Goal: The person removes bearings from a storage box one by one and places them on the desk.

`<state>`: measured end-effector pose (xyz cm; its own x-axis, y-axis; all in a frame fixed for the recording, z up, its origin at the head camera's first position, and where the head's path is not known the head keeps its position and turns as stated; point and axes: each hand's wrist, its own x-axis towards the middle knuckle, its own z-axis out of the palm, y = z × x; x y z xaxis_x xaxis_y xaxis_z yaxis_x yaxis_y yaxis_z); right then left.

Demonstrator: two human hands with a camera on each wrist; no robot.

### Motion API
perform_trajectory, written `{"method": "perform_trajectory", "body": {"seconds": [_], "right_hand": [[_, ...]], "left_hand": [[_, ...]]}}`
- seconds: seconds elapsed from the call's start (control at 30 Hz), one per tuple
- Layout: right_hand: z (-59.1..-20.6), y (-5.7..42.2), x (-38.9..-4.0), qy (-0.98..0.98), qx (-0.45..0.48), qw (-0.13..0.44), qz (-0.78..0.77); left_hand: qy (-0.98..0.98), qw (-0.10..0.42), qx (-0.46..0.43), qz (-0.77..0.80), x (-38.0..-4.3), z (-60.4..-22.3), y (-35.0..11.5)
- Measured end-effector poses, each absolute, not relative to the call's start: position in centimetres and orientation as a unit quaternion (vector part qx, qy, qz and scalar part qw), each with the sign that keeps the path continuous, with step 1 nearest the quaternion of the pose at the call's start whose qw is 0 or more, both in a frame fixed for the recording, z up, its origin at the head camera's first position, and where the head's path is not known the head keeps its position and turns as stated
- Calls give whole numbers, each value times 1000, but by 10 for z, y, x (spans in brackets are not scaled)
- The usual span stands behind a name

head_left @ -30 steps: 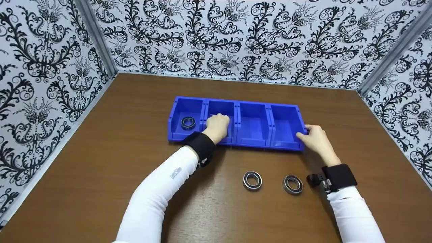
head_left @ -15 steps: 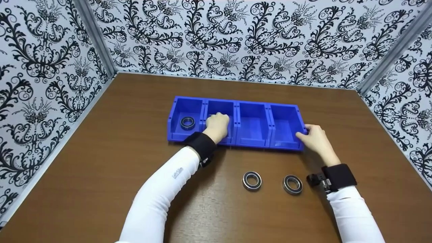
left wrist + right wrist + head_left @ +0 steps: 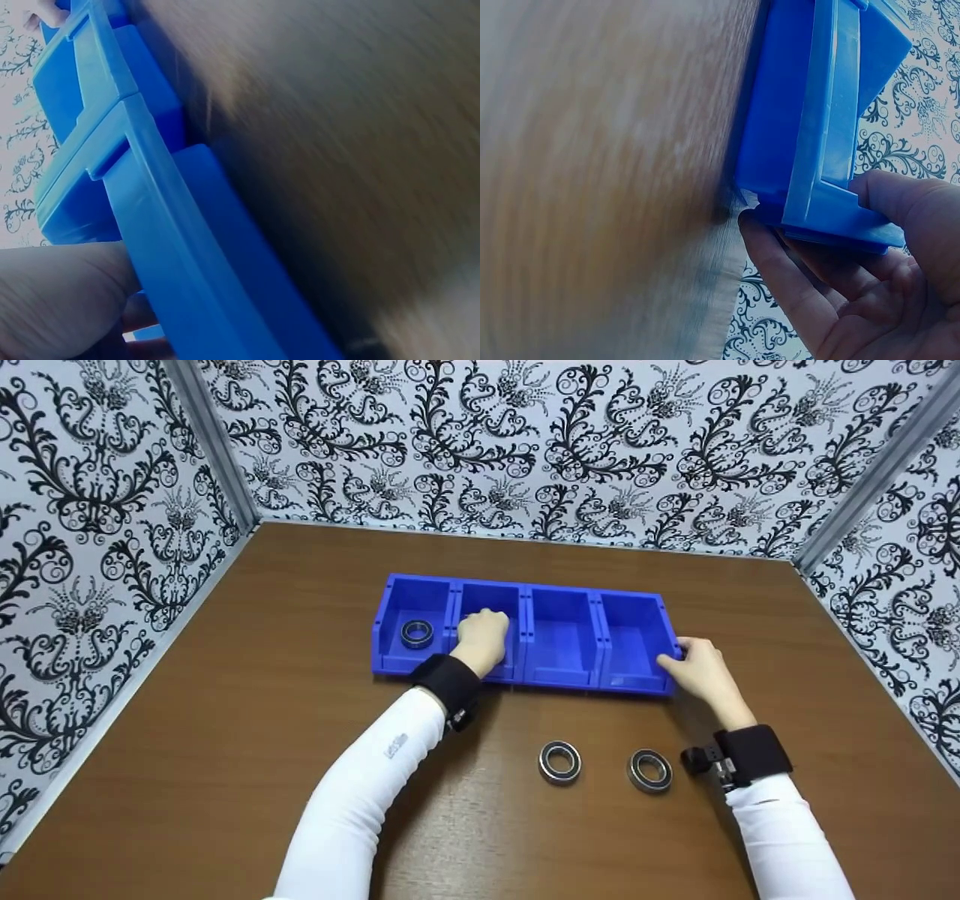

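A row of joined blue storage bins [image 3: 564, 637] stands on the table. My left hand [image 3: 482, 639] reaches down into the second bin from the left, knuckles up. In the left wrist view its fingers [image 3: 142, 311] pass behind the bin's front wall, so whatever they hold or touch is hidden. At the row's right end, my right hand [image 3: 699, 666] grips the side wall, thumb inside and fingers [image 3: 791, 281] outside and below. One ball bearing [image 3: 417, 634] lies in the leftmost bin. Two more, a left bearing [image 3: 560, 763] and a right bearing [image 3: 650, 771], lie flat in front of the row.
The brown wooden table [image 3: 225, 720] spreads around the bins on all sides. Patterned black-and-white walls [image 3: 480, 450] enclose it at the back and both sides, with grey metal posts [image 3: 217, 442] in the corners. Both wrists wear black straps.
Hardly anything differs. The left forearm has shifted very slightly to the right, while both hands, the bins and the visible bearings stay in place.
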<state>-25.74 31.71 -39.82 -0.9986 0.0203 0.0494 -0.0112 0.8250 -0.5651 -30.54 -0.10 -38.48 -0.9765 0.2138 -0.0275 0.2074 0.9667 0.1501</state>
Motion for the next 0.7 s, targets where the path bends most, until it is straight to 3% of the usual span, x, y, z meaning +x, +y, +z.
{"method": "perform_trajectory", "body": {"seconds": [0.7], "right_hand": [[-398,315,-257,-956,-4,34,290]], "left_hand": [[991,29,95,89,-308,-383,0]]}}
